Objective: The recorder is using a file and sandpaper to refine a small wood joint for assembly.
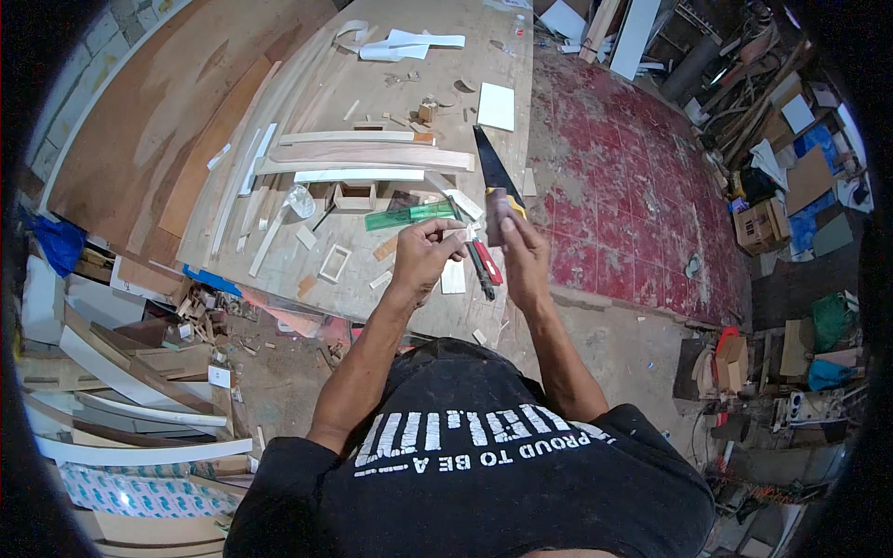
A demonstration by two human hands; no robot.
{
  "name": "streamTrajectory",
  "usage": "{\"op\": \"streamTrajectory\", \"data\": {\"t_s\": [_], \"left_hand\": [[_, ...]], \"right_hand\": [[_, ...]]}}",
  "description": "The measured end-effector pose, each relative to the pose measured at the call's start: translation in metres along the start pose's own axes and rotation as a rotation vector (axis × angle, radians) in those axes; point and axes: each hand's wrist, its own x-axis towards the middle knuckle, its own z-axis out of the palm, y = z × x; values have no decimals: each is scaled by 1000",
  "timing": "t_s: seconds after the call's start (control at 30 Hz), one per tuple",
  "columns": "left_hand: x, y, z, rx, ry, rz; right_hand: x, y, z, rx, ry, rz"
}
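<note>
Over the workbench's near edge, my left hand [426,259] pinches a small pale wooden piece [472,230] between thumb and fingers. My right hand [524,253], just beside it, grips a brownish block that looks like a sanding block [498,214], held upright and apart from the wooden piece. Behind the block lies a handsaw [499,166] with a black blade and a yellow handle, which the block and hand partly hide. Below the hands are a red cutter knife [488,264] and a dark slim tool [479,270]. Left of them rests a green see-through plastic strip [409,216].
Wood strips [372,158] lie across the workbench [307,251], with a small wooden frame [335,263], an open wooden box [355,195] and a clear plastic cup [299,202]. Further off are white papers [409,45]. Red tiled floor [623,186] stretches to the right, clutter beyond it.
</note>
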Motion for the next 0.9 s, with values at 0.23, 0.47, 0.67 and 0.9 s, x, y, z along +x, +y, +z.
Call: {"op": "streamTrajectory", "data": {"t_s": [0.23, 0.47, 0.67, 0.9], "left_hand": [[-10, -12, 6, 8, 82, -43], [-3, -6, 14, -44, 133, 44], [-2, -5, 23, -9, 141, 46], [-2, -11, 14, 31, 45, 41]], "right_hand": [[-53, -7, 22, -140, -113, -10], [-55, 16, 18, -282, -83, -265], [-34, -12, 29, -294, 14, -156], [-38, -21, 22, -184, 69, -56]]}}
